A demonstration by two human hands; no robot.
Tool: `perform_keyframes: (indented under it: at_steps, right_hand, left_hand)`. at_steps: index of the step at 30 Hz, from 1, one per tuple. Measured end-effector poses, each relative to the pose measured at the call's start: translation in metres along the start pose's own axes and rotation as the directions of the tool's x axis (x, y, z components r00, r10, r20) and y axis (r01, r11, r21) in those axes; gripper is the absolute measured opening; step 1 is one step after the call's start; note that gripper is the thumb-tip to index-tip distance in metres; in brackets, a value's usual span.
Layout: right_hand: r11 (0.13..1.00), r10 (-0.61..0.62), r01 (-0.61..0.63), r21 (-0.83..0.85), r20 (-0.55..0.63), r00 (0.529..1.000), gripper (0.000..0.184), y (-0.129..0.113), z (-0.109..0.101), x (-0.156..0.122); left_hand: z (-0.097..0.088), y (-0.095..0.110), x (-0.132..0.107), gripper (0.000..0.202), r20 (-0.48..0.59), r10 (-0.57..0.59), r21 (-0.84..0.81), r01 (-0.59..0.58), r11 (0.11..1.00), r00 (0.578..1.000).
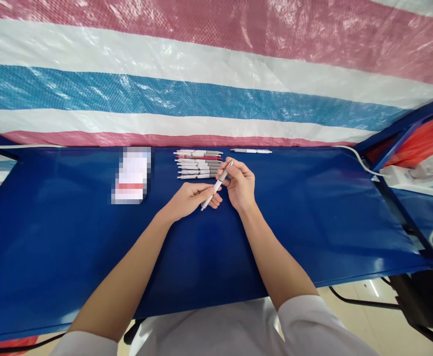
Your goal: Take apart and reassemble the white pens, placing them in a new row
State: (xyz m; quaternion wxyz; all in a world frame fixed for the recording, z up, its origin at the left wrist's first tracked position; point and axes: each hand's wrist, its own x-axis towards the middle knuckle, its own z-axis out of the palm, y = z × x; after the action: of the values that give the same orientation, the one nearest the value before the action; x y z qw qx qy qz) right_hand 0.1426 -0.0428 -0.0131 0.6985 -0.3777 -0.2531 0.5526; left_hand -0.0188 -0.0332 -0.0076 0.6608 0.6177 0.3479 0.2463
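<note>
A white pen (217, 186) with a grey grip is held slantwise between both hands, its metal tip up and to the right. My left hand (192, 200) pinches the lower, white end of the barrel. At the grey grip near the tip, the fingers of my right hand (241, 185) are closed on the same pen. Just behind the hands lies a row of several pens (197, 166), mostly white with grey grips and one red. Another single pen (251, 151) lies further right along the back edge.
The blue table (294, 217) spreads beneath everything. A blurred-out rectangular object (132, 173) lies at the left. Striped plastic sheeting (201, 94) hangs behind. A white cable (357, 157) runs along the right, near a blue metal frame (394, 133) and a dark chair (424, 296).
</note>
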Motion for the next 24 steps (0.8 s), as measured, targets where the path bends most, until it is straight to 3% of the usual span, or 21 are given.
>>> perform_keyframes:
  at_steps: [6,9,13,17,20,24]
  right_hand:
    - [1.000,-0.009,0.010,0.002,-0.019,1.000,0.019,0.000,0.001,0.001]
    - [0.999,-0.017,0.016,-0.031,-0.034,0.999,0.020,0.000,0.001,0.001]
    - [0.998,-0.020,0.015,-0.062,-0.078,0.997,0.021,0.001,0.002,0.003]
    - [0.999,0.028,-0.030,-0.033,-0.064,0.998,0.024,0.000,0.000,0.002]
    - [0.997,0.073,-0.073,0.009,-0.005,0.997,0.026,-0.001,-0.002,0.000]
    - [0.997,0.077,-0.077,0.020,-0.003,0.997,0.024,-0.001,-0.001,-0.001]
  left_hand:
    - [0.007,-0.004,0.004,0.038,-0.246,0.090,0.068,-0.075,0.995,0.965]
    - [0.008,-0.008,0.005,0.038,-0.295,0.124,0.124,-0.091,0.988,0.948]
    - [0.005,-0.008,0.004,0.032,-0.263,0.114,0.159,-0.074,0.985,0.958]
    - [-0.001,-0.001,-0.001,0.034,-0.088,0.028,0.050,-0.023,0.998,0.996]
    - [-0.002,0.003,-0.004,0.041,0.019,-0.052,-0.048,0.053,0.997,0.998]
    - [0.000,0.003,-0.004,0.039,-0.045,-0.050,-0.030,0.049,0.998,0.998]
